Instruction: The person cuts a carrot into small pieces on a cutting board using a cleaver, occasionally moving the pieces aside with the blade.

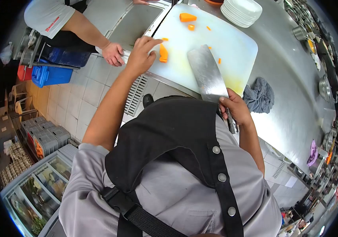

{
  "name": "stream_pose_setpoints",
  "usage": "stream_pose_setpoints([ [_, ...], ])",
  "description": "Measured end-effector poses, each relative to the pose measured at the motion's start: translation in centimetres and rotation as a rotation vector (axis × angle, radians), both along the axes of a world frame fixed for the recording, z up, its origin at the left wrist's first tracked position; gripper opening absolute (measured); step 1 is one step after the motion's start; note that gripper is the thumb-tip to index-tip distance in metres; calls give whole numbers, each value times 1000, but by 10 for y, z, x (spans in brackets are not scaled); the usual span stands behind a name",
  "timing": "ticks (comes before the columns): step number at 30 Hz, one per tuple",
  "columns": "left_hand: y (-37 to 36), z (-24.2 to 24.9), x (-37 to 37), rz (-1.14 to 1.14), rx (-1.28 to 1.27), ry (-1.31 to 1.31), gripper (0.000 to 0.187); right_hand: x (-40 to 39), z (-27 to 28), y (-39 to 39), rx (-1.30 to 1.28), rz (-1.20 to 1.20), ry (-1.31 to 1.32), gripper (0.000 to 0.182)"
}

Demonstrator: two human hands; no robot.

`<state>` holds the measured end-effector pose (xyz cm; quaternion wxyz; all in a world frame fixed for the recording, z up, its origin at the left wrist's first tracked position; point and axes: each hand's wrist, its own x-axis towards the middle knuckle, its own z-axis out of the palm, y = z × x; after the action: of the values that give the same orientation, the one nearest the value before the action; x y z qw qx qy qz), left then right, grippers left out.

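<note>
My right hand [236, 106] is wrapped round the handle of a cleaver [208, 73], whose broad blade lies over the near part of a white cutting board [240, 47]. At the board's left edge my left hand [140, 55] is open, with thumb and forefinger apart. Its forefinger reaches to a small orange bit [165, 39]; whether it touches cannot be made out. Just right of that hand lies a carved piece of carrot [163, 54]. A larger carrot chunk [188, 17] and a smaller carrot piece [191, 27] sit toward the far side, with several thin scraps scattered around.
A crumpled grey cloth [259, 95] lies on the steel counter [287, 83] beside the board. White plates [241, 12] are stacked beyond it. At left, another person's hand [113, 54] rests near an open steel chest [137, 25]. Metal pans [325, 89] line the right side.
</note>
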<state>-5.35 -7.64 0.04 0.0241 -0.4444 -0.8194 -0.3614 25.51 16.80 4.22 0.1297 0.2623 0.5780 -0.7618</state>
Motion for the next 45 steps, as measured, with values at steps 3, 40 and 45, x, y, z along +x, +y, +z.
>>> stream_pose_setpoints([
  [3, 6, 19, -7, -200, -174, 226, 39, -2, 4, 1, 72, 14, -35, 16],
  [40, 13, -8, 49, -77, -12, 99, 43, -36, 7, -2, -52, 67, -27, 28],
  [45, 12, -8, 49, -97, -28, 88, 46, -38, 12, -1, -14, 87, -23, 27],
])
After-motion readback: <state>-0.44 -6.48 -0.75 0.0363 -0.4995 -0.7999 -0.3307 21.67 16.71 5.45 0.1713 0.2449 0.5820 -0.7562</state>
